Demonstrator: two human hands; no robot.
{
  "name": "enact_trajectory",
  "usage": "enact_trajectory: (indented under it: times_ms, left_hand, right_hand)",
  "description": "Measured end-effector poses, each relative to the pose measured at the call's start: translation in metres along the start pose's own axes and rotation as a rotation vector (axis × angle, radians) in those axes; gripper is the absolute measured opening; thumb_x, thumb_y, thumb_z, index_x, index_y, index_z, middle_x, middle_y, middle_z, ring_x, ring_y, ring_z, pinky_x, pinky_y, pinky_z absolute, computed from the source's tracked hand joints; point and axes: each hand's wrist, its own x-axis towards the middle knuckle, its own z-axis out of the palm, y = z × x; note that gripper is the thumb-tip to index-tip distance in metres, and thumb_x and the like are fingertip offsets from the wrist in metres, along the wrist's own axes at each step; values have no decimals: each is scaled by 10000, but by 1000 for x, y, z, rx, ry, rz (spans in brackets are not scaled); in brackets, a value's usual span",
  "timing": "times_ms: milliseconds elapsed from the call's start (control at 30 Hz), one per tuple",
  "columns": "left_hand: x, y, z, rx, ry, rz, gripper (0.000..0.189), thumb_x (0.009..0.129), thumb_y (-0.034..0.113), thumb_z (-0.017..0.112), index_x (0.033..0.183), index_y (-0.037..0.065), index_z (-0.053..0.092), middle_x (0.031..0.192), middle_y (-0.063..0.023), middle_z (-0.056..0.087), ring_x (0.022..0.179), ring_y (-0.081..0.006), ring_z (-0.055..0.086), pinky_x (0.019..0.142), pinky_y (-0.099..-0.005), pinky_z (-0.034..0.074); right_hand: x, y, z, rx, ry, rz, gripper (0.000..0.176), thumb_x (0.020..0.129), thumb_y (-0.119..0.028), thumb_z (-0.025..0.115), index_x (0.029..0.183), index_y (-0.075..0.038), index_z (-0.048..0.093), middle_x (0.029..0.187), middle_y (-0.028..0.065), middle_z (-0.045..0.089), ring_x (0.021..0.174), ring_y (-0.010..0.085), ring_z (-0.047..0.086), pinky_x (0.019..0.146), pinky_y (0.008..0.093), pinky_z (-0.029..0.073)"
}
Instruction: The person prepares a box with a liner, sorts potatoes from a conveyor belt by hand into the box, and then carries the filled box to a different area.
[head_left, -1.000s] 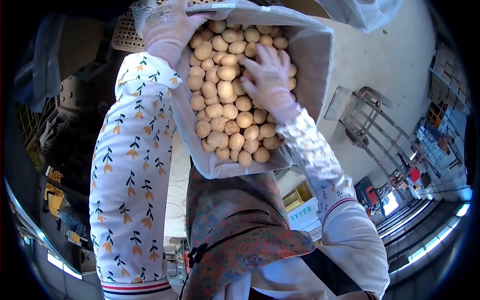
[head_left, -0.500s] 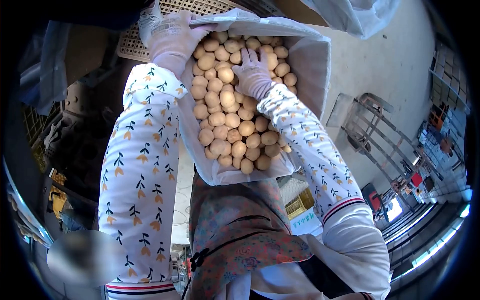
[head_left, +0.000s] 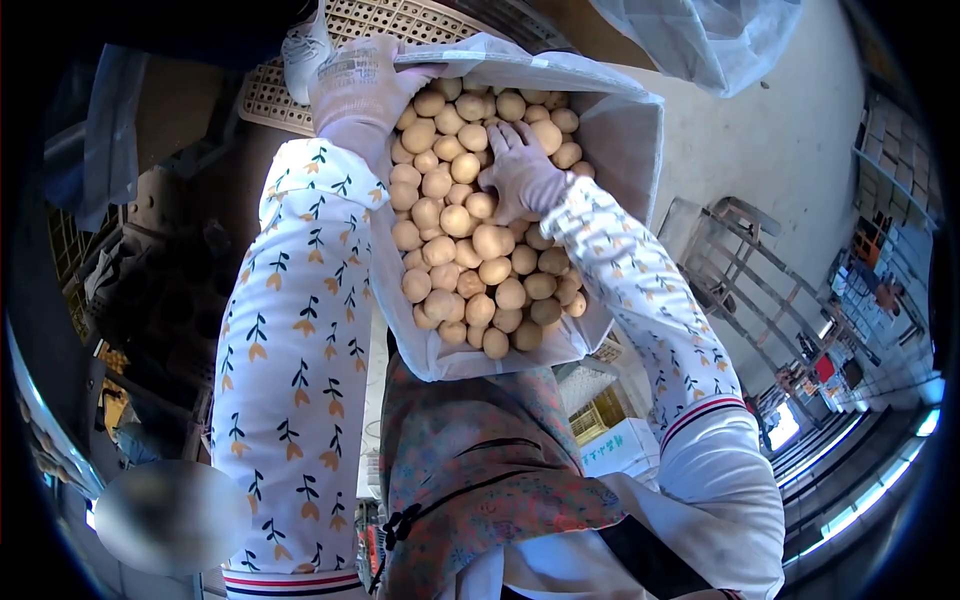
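A box with a pale plastic liner [head_left: 620, 120] holds many round, tan fruits or vegetables [head_left: 470, 250]. My left hand [head_left: 360, 85], in a thin light glove, grips the box's upper left edge and liner, fingers wrapped over it. Inside the box, my right hand [head_left: 522, 175], gloved too, rests on the round items with its fingers spread and pointing up and left. It touches the items but holds none that I can make out. Both forearms wear white patterned sleeves.
A perforated cream crate [head_left: 270, 98] lies behind the box at the upper left. Clear plastic [head_left: 715, 45] hangs at the upper right. A metal-framed cart [head_left: 750, 260] stands on the floor to the right. Below right is a white carton [head_left: 620, 450].
My right hand has moved slightly down over the round items. The box and my left hand appear slightly lower and further right in view.
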Motion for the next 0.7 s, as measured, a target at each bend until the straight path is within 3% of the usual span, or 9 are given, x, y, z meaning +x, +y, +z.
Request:
enact_trajectory:
  times_ms: [33, 167, 300, 433, 533, 567, 667, 700]
  left_hand:
    - [-1, 1, -2, -26, -7, -3, 618, 820, 673, 673, 1122, 135, 703, 1159, -96, 692, 1111, -269, 652, 916, -458, 528]
    - [-1, 5, -7, 44, -56, -9, 615, 836, 661, 656, 1170, 146, 684, 1190, -99, 682, 1145, -273, 638, 925, -470, 524]
    - [-1, 0, 1, 34, -14, -8, 652, 853, 657, 633, 1254, 143, 644, 1249, -107, 662, 1180, -277, 625, 966, -465, 510]
    - [5, -5, 18, 7, 104, 7, 602, 783, 666, 721, 1149, 188, 721, 1103, -94, 728, 1022, -285, 691, 883, -432, 540]
    - [5, -11, 20, 53, 141, -19, 647, 785, 705, 689, 1158, 176, 711, 1085, -105, 731, 989, -298, 701, 850, -421, 554]
    - [4, -11, 21, 78, 144, -42, 673, 789, 732, 661, 1177, 183, 698, 1107, -108, 728, 1005, -299, 699, 862, -415, 552]
    - [9, -8, 11, 50, -10, -55, 702, 787, 743, 653, 1223, 193, 674, 1165, -108, 713, 1063, -287, 686, 908, -415, 533]
    - [8, -7, 14, 74, 47, -47, 711, 788, 744, 651, 1227, 184, 671, 1185, -110, 705, 1062, -287, 686, 904, -419, 533]
  right_hand:
    - [-10, -6, 8, -37, 61, 9, 705, 629, -549, 815, 1266, -269, 706, 1602, 258, 267, 1492, 426, 217, 1233, 561, 90]
    - [-10, -28, 46, 117, 284, 86, 451, 831, -434, 712, 1205, -183, 707, 1576, 165, 353, 1460, 324, 312, 1193, 604, 181]
    - [-17, -37, 62, 46, 360, 143, 468, 805, -419, 737, 1174, -132, 704, 1489, 117, 463, 1413, 304, 382, 1190, 583, 228]
    - [-17, -35, 44, -45, 262, 100, 488, 797, -466, 741, 1153, -134, 707, 1455, 67, 495, 1396, 260, 405, 1189, 572, 234]
    - [-27, -21, 48, 185, 389, 52, 499, 785, -404, 730, 1178, -99, 696, 1402, 137, 519, 1405, 311, 383, 1193, 578, 198]
    - [-38, -21, 58, 271, 628, 16, 486, 799, -255, 738, 1243, -78, 657, 1381, 135, 542, 1356, 240, 459, 1156, 467, 329]
    - [-76, -31, 47, 1382, 433, -149, 540, 799, -58, 734, 1321, -48, 597, 1415, 97, 537, 1287, 178, 523, 1094, 347, 414]
    - [-86, -36, 47, 1689, 411, -232, 571, 799, 20, 719, 1348, -35, 573, 1420, 87, 537, 1258, 155, 543, 1064, 302, 441]
